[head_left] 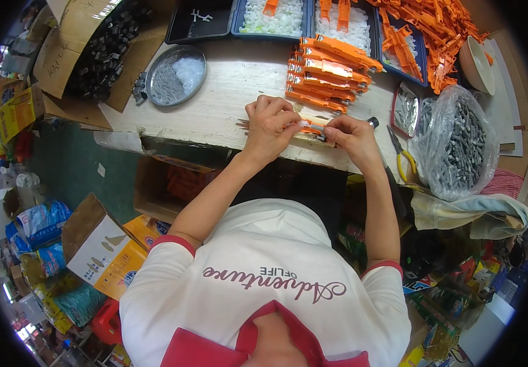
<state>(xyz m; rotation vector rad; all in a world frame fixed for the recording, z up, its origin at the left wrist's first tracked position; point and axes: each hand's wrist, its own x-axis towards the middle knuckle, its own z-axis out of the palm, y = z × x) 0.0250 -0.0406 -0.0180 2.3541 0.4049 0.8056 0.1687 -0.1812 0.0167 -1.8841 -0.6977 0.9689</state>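
At the front edge of the worktable my two hands meet over a small orange plastic part (311, 128), which lies on a pale wooden block (320, 117). My left hand (269, 125) comes in from the left, its thumb and index finger pinched on the part's left end. The fingers of my right hand (354, 139) are closed at the part's right end. My fingers hide much of it. Just beyond is a stack of long orange plastic pieces (331, 70) with metal bits at their ends.
A round metal dish (151, 92) holds grey and whitish small parts. Blue trays (238, 24) of white pieces line the back, beside an orange heap (441, 24). To the right are yellow-handled pliers (402, 160), a clear bag (459, 144) of grey parts and a cloth (465, 214).
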